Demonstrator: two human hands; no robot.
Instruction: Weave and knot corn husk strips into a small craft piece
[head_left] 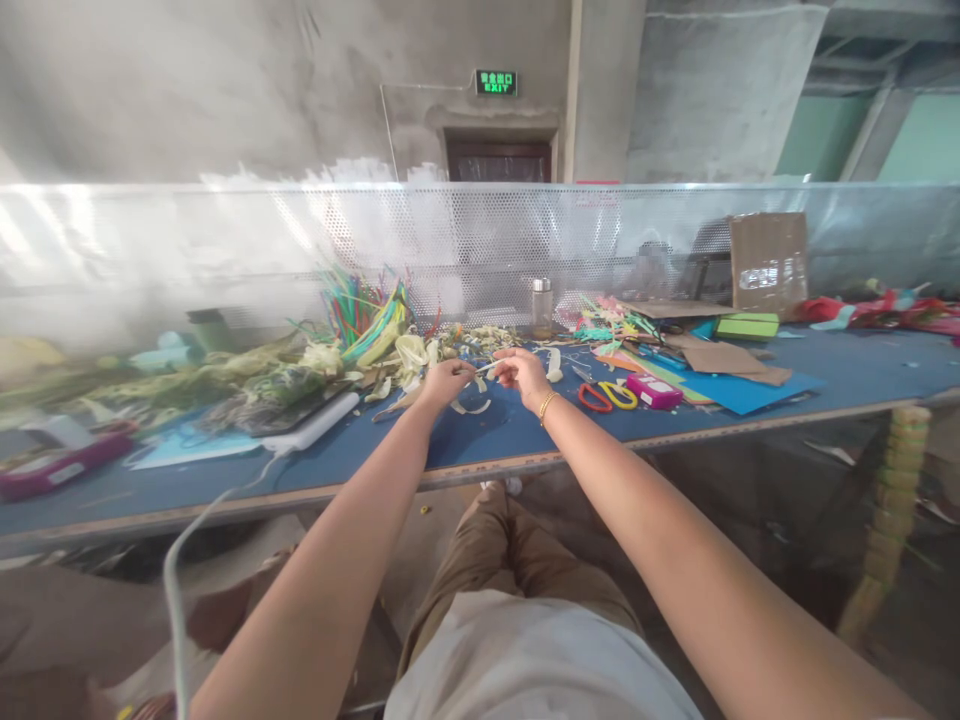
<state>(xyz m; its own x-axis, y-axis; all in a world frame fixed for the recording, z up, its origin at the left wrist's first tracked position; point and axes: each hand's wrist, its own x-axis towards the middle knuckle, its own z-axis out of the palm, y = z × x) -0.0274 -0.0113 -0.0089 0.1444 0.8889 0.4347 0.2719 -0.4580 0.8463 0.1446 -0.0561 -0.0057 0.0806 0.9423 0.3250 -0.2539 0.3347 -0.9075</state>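
Observation:
My left hand (pixel 448 383) and my right hand (pixel 523 376) are close together over the blue table, with the fingers of both pinched. A thin pale strip (pixel 489 367) runs between their fingertips; it is too small to tell its exact kind. Just beyond and left of my hands lies a heap of pale, curled leaf-like pieces (pixel 412 355). Another curled pale piece (pixel 553 366) rests to the right of my right hand. Scissors (pixel 616 395) with red and yellow handles lie further right, beside a purple box (pixel 654 391).
Colourful pipe-cleaner-like stems (pixel 367 315) stand back left, near a white power strip (pixel 312 424) whose cable hangs over the front edge. A glass bottle (pixel 541 308) stands behind. Blue paper (pixel 750 390) and cardboard (pixel 724 358) lie right. A perforated metal screen (pixel 487 240) borders the table's back.

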